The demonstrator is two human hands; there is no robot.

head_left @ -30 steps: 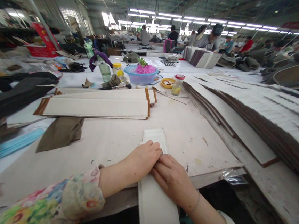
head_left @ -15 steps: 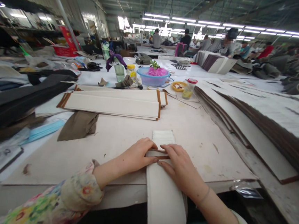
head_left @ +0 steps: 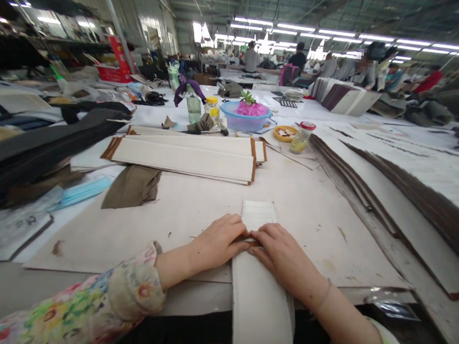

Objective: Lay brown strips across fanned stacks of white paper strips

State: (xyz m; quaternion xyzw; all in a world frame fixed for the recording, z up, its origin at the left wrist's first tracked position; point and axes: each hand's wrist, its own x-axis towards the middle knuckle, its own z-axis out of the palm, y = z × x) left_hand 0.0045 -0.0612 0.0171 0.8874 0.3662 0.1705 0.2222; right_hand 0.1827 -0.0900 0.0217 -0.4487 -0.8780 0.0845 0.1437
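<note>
A long cream strip (head_left: 261, 314) is held between two bare hands at the near edge of a table (head_left: 194, 297). Its brown-edged end is pinched in the fingers of the left hand (head_left: 223, 239) and the right hand (head_left: 282, 251), which are brought together until the fingertips almost meet. The rest of the strip is draped over the edge towards the wearer. Just beyond the hands, a pale ridged piece (head_left: 259, 211) is seen. Farther back, brown-ended cream panels (head_left: 186, 157) are stacked, with a folded brown cloth (head_left: 131, 187) placed nearby.
</note>
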